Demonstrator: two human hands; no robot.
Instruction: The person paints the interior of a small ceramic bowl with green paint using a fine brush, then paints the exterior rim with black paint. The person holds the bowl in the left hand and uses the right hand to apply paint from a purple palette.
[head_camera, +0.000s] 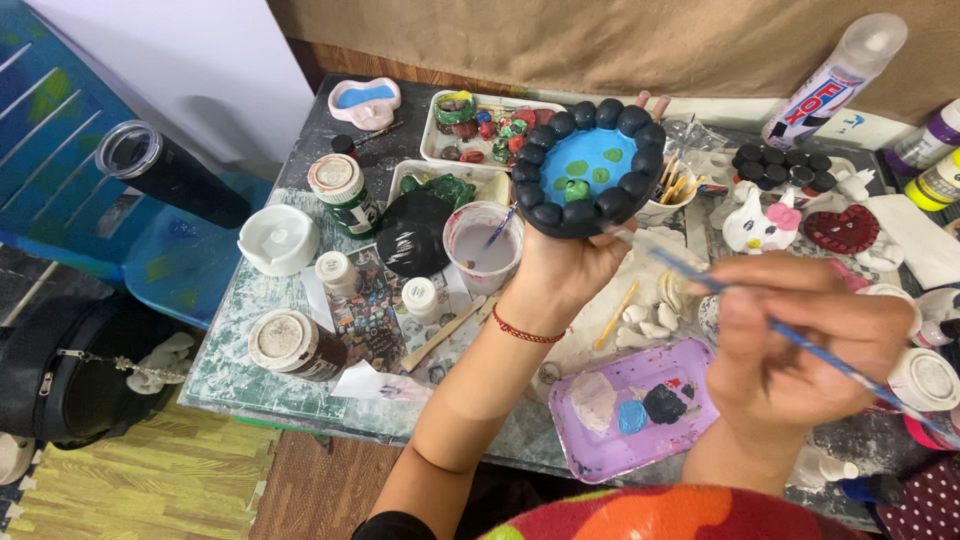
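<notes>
My left hand holds a round clay dish up above the surface, fingers curled under its base. The dish has a blue centre with green dots and a rim of dark balls. My right hand has its fingers pinched together on a thin blue paintbrush, whose tip reaches the dish's lower rim. Below my hands lies a purple palette tray with dabs of blue, black and white. A cup of cloudy water stands just left of my wrist.
</notes>
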